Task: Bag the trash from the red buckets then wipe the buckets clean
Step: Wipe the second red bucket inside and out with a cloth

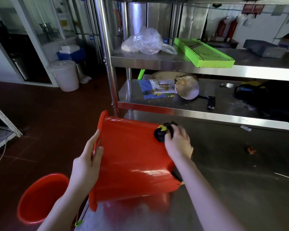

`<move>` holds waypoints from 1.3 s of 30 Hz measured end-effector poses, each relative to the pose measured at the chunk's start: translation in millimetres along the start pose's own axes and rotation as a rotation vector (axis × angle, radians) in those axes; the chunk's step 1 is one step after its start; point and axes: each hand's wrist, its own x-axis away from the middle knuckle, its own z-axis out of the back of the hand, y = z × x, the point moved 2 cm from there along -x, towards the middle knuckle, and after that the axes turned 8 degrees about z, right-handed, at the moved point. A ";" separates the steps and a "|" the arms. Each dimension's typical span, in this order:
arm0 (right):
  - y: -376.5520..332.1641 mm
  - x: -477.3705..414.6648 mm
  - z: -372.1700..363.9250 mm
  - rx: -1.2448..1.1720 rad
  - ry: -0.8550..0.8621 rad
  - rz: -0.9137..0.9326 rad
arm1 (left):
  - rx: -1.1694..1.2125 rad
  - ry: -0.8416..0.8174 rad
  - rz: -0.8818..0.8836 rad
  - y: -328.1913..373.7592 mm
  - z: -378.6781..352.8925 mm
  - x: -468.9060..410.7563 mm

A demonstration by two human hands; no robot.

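Red floor bucket [40, 197], upright at lower left, its near side hidden by the left forearm. Left hand [88, 157] pinches the rim of the tipped bucket [132, 160], which lies sideways on the steel table [240, 180] with its mouth overhanging the left edge. Right hand [177, 140] clutches a dark cloth [161, 133], blurred, against the bucket wall. Wide tabletop lies rightward.

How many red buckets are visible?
2. The tipped bucket lies on its side on the steel table, left hand on its rim, right hand pressing a cloth on it. The floor bucket stands upright, lower left. Others may be hidden.
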 end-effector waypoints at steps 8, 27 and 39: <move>-122.1 81.0 -63.5 0.185 -0.057 0.847 | 0.002 0.005 -0.008 -11.2 12.1 -0.6; -134.8 88.0 -64.2 0.208 -0.089 0.845 | 0.217 -0.104 0.128 -45.1 28.5 31.5; -41.3 90.3 -20.3 0.241 0.105 0.658 | 0.020 0.127 0.092 8.2 -5.9 -11.9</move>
